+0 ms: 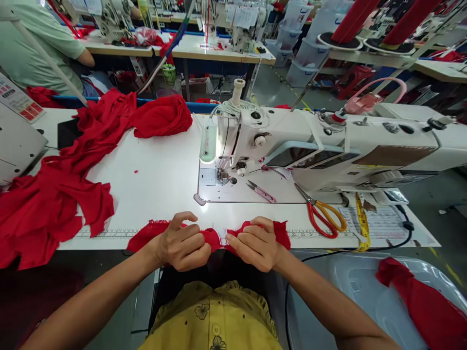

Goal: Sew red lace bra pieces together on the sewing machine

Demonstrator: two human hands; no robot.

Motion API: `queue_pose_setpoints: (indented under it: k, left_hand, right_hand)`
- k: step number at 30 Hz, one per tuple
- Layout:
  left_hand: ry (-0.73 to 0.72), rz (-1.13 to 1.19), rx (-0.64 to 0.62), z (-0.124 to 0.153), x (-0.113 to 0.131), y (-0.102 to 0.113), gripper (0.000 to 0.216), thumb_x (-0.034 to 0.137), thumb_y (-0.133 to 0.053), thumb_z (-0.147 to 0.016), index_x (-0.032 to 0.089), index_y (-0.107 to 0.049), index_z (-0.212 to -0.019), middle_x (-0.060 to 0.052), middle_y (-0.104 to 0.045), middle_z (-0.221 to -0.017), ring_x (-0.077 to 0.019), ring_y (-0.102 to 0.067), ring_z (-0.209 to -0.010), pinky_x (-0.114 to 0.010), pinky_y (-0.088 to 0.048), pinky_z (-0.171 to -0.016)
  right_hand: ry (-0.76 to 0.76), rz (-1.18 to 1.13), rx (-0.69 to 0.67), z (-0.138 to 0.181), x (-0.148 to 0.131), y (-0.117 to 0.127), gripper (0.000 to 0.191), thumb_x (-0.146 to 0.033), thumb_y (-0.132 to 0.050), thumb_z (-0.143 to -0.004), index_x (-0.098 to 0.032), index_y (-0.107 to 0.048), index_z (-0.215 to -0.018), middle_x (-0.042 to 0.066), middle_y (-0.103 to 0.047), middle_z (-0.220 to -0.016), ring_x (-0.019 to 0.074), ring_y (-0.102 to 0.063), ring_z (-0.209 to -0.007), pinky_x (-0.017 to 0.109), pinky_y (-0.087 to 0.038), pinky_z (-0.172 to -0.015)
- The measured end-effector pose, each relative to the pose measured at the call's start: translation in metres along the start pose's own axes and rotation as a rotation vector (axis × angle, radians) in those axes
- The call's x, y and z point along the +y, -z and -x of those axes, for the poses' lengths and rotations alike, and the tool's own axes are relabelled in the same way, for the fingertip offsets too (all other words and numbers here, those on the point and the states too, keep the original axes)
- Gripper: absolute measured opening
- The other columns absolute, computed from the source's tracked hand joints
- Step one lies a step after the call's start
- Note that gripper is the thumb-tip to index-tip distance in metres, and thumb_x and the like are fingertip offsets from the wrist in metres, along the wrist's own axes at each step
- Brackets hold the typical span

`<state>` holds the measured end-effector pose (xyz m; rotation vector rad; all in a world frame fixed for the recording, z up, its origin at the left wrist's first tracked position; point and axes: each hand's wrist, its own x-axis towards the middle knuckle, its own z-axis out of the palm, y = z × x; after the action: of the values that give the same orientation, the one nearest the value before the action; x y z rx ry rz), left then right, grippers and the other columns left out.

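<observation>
At the table's front edge, my left hand [186, 243] is closed on a piece of red fabric [146, 233], its index finger bent and raised. My right hand [257, 245] pinches red fabric [282, 233] a short way to the right. Between the two hands a narrow whitish strip [222, 236] shows; I cannot tell whether it is a label or a seam. How the fabric runs under the fingers is hidden. Behind the hands stands a white sewing machine [284, 126], its presser foot [222, 176] over the metal plate.
Thread snips [260, 191] and scissors [324, 216] lie beside the machine, near a yellow tape measure [362, 223]. Red fabric pieces [54, 194] are heaped at left. A plastic bin [350, 282] with red fabric stands at lower right. A co-worker [44, 43] sits at upper left.
</observation>
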<state>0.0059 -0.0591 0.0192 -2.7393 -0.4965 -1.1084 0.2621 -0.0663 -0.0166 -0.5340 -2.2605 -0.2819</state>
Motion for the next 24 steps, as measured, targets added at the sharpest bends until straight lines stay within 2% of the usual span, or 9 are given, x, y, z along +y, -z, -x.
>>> queue_pose_setpoints:
  k: [3, 6, 9, 15, 17, 20, 22, 24]
  left_hand:
    - [0.187, 0.219, -0.188, 0.001, -0.001, -0.001, 0.022, 0.013, -0.055, -0.081, 0.024, -0.047, -0.064, 0.007, -0.039, -0.049, -0.0110, -0.034, -0.045, -0.040, -0.046, -0.077]
    - [0.338, 0.368, -0.263, 0.000, -0.002, -0.002, 0.027, 0.021, -0.055, -0.086, 0.024, -0.047, -0.061, 0.006, -0.037, -0.050, -0.0110, -0.031, -0.045, -0.043, -0.046, -0.083]
    - [0.377, 0.386, -0.236, 0.000, -0.003, -0.003, 0.030, 0.023, -0.054, -0.089, 0.024, -0.047, -0.060, 0.006, -0.037, -0.051, -0.0111, -0.031, -0.045, -0.044, -0.045, -0.087]
    - [0.204, 0.264, -0.078, 0.002, -0.004, -0.005, 0.027, 0.010, -0.049, -0.089, 0.023, -0.047, -0.065, 0.007, -0.038, -0.053, -0.0110, -0.032, -0.048, -0.037, -0.042, -0.086]
    - [0.186, 0.218, -0.040, 0.000, -0.004, -0.008, 0.026, 0.009, -0.048, -0.090, 0.023, -0.050, -0.069, 0.008, -0.039, -0.053, -0.0107, -0.031, -0.048, -0.035, -0.042, -0.088]
    - [0.279, 0.163, -0.006, -0.007, -0.009, -0.014, 0.014, 0.015, -0.053, -0.094, 0.024, -0.060, -0.086, 0.009, -0.047, -0.054, -0.0107, -0.037, -0.049, -0.033, -0.044, -0.088]
    - [0.423, 0.168, 0.002, -0.014, -0.016, -0.020, 0.004, 0.024, -0.059, -0.094, 0.024, -0.063, -0.095, 0.006, -0.059, -0.062, -0.0126, -0.048, -0.056, -0.031, -0.045, -0.081]
    - [0.577, 0.181, -0.018, -0.019, -0.026, -0.027, 0.010, 0.033, -0.062, -0.093, 0.023, -0.065, -0.093, 0.002, -0.068, -0.073, -0.0154, -0.056, -0.066, -0.030, -0.044, -0.076]
  right_hand:
    - [-0.201, -0.159, -0.204, 0.009, 0.000, -0.002, 0.021, -0.021, -0.059, -0.094, -0.036, -0.070, -0.104, -0.004, -0.064, -0.068, 0.0146, -0.055, -0.063, 0.037, -0.039, -0.071]
    - [-0.337, -0.298, -0.278, 0.012, 0.000, -0.003, 0.023, -0.023, -0.057, -0.095, -0.037, -0.070, -0.108, -0.002, -0.065, -0.070, 0.0160, -0.059, -0.068, 0.040, -0.042, -0.076]
    - [-0.337, -0.268, -0.284, 0.010, 0.000, -0.005, 0.022, -0.024, -0.056, -0.095, -0.035, -0.070, -0.107, -0.002, -0.065, -0.070, 0.0165, -0.059, -0.070, 0.041, -0.042, -0.078]
    - [-0.232, -0.125, -0.193, 0.003, -0.001, -0.001, 0.019, -0.018, -0.059, -0.093, -0.033, -0.070, -0.098, -0.003, -0.067, -0.072, 0.0151, -0.057, -0.069, 0.040, -0.039, -0.080]
    - [-0.222, -0.082, -0.172, -0.001, -0.002, 0.001, 0.019, -0.017, -0.059, -0.092, -0.032, -0.070, -0.097, -0.004, -0.067, -0.072, 0.0146, -0.056, -0.068, 0.040, -0.038, -0.082]
    - [-0.309, -0.082, -0.165, -0.014, 0.000, 0.001, 0.017, -0.018, -0.056, -0.093, -0.029, -0.069, -0.096, -0.003, -0.065, -0.070, 0.0155, -0.055, -0.069, 0.041, -0.037, -0.086]
    - [-0.418, -0.113, -0.152, -0.026, 0.006, -0.001, 0.017, -0.021, -0.053, -0.095, -0.026, -0.068, -0.095, -0.001, -0.064, -0.071, 0.0169, -0.055, -0.073, 0.041, -0.037, -0.087]
    - [-0.524, -0.147, -0.149, -0.036, 0.014, -0.003, 0.016, -0.025, -0.052, -0.098, -0.024, -0.068, -0.097, 0.001, -0.067, -0.079, 0.0183, -0.057, -0.079, 0.040, -0.039, -0.088]
